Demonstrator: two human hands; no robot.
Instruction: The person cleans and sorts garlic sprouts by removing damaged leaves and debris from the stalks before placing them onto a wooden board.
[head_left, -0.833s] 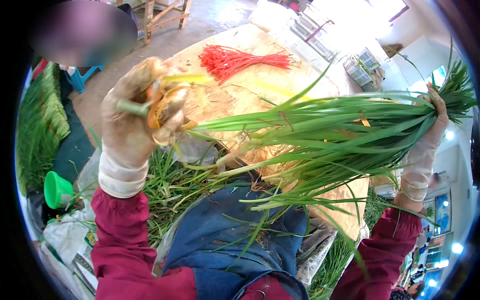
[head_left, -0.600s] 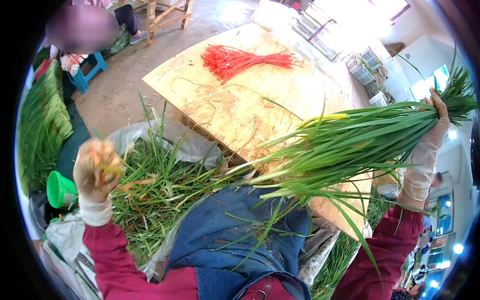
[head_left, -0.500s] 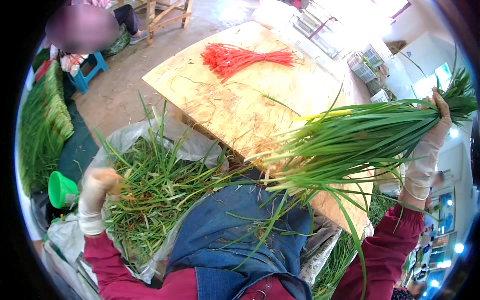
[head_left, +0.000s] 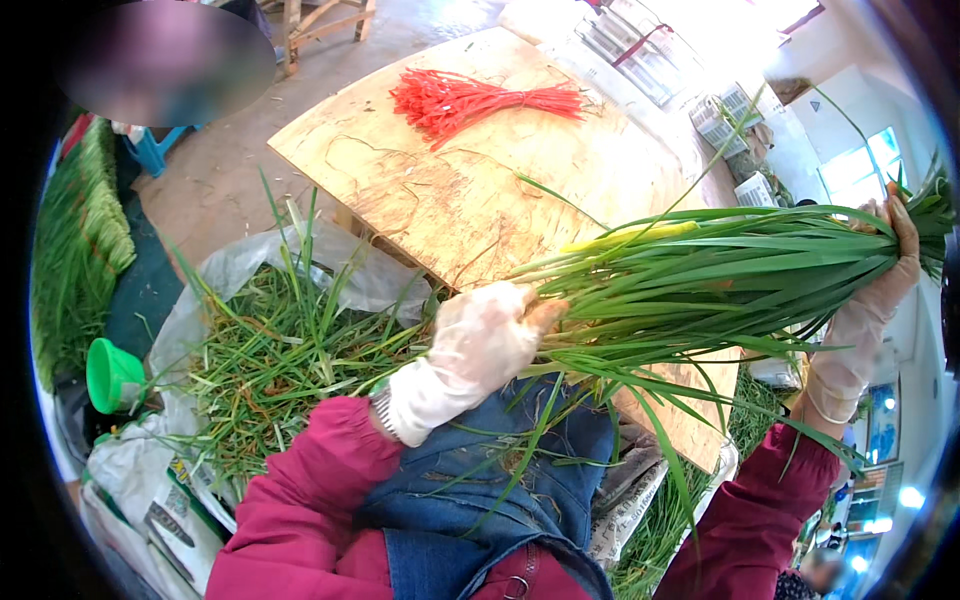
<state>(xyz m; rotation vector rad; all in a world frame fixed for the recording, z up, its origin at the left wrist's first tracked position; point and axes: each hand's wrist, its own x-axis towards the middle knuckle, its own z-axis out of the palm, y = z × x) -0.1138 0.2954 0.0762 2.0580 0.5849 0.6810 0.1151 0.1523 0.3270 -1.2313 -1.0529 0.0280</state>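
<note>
A thick bunch of garlic chives (head_left: pixel 740 265) stretches sideways over the right part of a wooden board, with a few yellowed leaves on its upper edge. My right hand (head_left: pixel 885 250), in a pale thin glove, is wrapped round the leafy part at the right. At the other end my gloved left hand (head_left: pixel 490 335) pinches the pale stem ends with its fingers closed. Loose leaves hang from the bunch over my blue apron (head_left: pixel 470 480). To the left, a plastic-lined container (head_left: pixel 235 270) holds a heap of chive scraps (head_left: pixel 290 350).
Red ties (head_left: pixel 480 102) lie bundled at the far side of the wooden board (head_left: pixel 400 200). A green bucket (head_left: pixel 113 377) and stacked chives (head_left: pixel 85 240) are at left. Another person sits at the far left by a blue stool (head_left: pixel 155 150). White crates (head_left: pixel 720 120) stand at the back right.
My left hand has moved right from over the scrap heap to the stem ends of the bunch and closed on them. My right hand still holds the leafy end, slightly farther right.
</note>
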